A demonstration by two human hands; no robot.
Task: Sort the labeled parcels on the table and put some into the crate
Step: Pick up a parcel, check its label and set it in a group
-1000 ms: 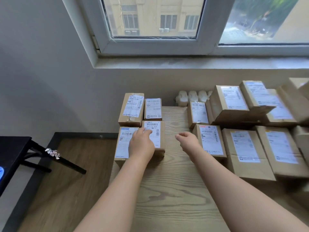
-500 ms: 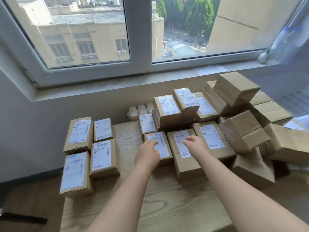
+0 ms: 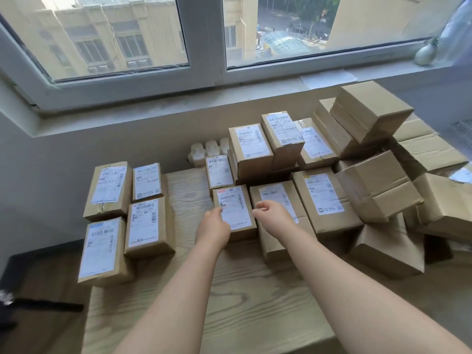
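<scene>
Reaching over the table [image 3: 250, 302]: left hand [image 3: 213, 229], fingers resting on the near-left corner of a small parcel [image 3: 233, 208], not gripping it. Right hand [image 3: 273, 215], loosely curled, empty, hovering above the neighbouring parcel [image 3: 277, 200]. Four sorted parcels [image 3: 127, 213] grouped at left; unsorted pile [image 3: 370, 175] at right.

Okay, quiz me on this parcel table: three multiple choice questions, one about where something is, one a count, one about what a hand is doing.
1. Where does the left hand rest?
A. on the red-tagged parcel
B. on the windowsill
C. on the floor

2. How many parcels form the left group?
A. two
B. four
C. seven

3. What is the right hand doing?
A. lifting a box
B. hovering loosely curled, holding nothing
C. peeling tape

Answers: 1 A, fingers lie on its label. 2 B, two rows of two. 3 B, nothing between its fingers.
</scene>
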